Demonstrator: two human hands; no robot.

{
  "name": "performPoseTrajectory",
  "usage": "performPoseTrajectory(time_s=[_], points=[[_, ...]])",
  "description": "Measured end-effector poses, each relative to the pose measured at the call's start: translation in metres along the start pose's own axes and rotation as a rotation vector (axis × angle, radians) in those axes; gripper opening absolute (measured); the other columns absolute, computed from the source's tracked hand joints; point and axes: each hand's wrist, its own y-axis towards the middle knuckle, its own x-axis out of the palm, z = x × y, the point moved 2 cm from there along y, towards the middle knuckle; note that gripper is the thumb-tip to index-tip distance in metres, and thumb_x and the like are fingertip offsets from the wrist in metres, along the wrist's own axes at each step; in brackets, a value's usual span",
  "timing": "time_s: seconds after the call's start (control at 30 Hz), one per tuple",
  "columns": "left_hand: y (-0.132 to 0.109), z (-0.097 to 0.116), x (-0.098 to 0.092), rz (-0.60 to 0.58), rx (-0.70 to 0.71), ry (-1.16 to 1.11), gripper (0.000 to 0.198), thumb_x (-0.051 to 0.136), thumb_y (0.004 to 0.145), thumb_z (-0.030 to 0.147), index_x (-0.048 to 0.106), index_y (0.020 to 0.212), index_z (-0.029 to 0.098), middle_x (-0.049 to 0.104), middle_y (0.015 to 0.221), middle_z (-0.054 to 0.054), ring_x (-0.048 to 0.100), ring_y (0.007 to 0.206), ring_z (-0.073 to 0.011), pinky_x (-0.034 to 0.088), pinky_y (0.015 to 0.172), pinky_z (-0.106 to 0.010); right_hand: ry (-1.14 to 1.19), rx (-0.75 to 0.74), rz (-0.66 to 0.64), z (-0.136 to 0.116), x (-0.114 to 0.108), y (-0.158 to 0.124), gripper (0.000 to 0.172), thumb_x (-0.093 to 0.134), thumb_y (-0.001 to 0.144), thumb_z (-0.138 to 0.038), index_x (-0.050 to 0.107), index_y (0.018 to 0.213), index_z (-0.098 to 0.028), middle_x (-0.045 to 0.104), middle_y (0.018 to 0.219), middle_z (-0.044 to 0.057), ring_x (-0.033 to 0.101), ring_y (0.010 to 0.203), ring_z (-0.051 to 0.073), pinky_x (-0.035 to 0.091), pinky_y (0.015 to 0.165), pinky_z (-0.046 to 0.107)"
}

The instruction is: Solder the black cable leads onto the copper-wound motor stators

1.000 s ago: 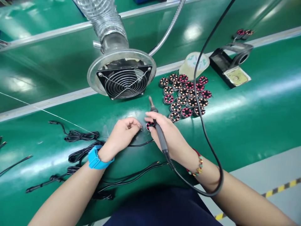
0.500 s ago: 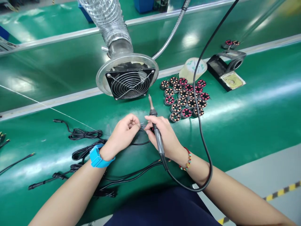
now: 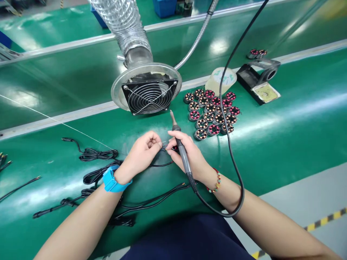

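Green bench | left hand pinching thin wire | right hand cradling soldering iron, wound coil partly hidden behind its fingers | apparently lining up leads; next move calls for steady alignment | beyond: coil rows, then iron stand

From the right hand, the bench lies open toward 3 o'clock, past the dangling cord. Wound cores block 1 o'clock, the fan 11; a narrow gap between them holds the soldering iron's tip. Looped cables obstruct the left hand's 9 o'clock.
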Motion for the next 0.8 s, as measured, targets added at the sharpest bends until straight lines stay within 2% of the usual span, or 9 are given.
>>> performPoseTrajectory(time_s=[0.17, 0.33, 0.53, 0.8], points=[[-0.0007, -0.0024, -0.0009, -0.061, 0.003, 0.021, 0.007, 0.053, 0.081, 0.023, 0.054, 0.077, 0.018, 0.051, 0.063, 0.004, 0.047, 0.057, -0.0097, 0.038, 0.055, -0.023, 0.102, 0.041, -0.012, 0.0057, 0.0004, -0.0011, 0.046, 0.052, 0.085, -0.01, 0.041, 0.127, -0.027, 0.063, 0.089, -0.001, 0.061, 0.088, 0.018, 0.044, 0.09, 0.04], [-0.0043, 0.0023, -0.0008, -0.116, 0.118, 0.125, 0.011, 0.053, 0.085, 0.024, 0.059, 0.079, 0.018, 0.057, 0.072, 0.002, 0.049, 0.064, -0.0107, 0.039, 0.06, -0.023, 0.187, 0.084, 0.005, 0.0075, -0.001, -0.0009, 0.046, 0.053, 0.085, -0.011, 0.041, 0.127, -0.027, 0.062, 0.087, -0.001, 0.062, 0.086, 0.016, 0.046, 0.09, 0.038], [-0.0059, 0.0063, -0.0022, -0.136, 0.175, 0.248, 0.012, 0.052, 0.086, 0.022, 0.06, 0.078, 0.018, 0.06, 0.078, -0.001, 0.053, 0.073, -0.0138, 0.04, 0.066, -0.025, 0.155, 0.081, 0.006, 0.0054, -0.0022, -0.0003, 0.045, 0.052, 0.085, -0.01, 0.041, 0.126, -0.026, 0.061, 0.086, -0.001, 0.062, 0.083, 0.016, 0.048, 0.087, 0.038], [-0.006, 0.0076, 0.0001, -0.143, 0.176, 0.301, 0.01, 0.05, 0.084, 0.018, 0.056, 0.076, 0.018, 0.057, 0.075, 0.001, 0.05, 0.069, -0.0128, 0.039, 0.063, -0.024, 0.119, 0.068, 0.005, 0.0027, -0.0043, -0.0009, 0.048, 0.051, 0.083, -0.009, 0.039, 0.127, -0.026, 0.061, 0.088, -0.001, 0.062, 0.086, 0.017, 0.048, 0.088, 0.04]])
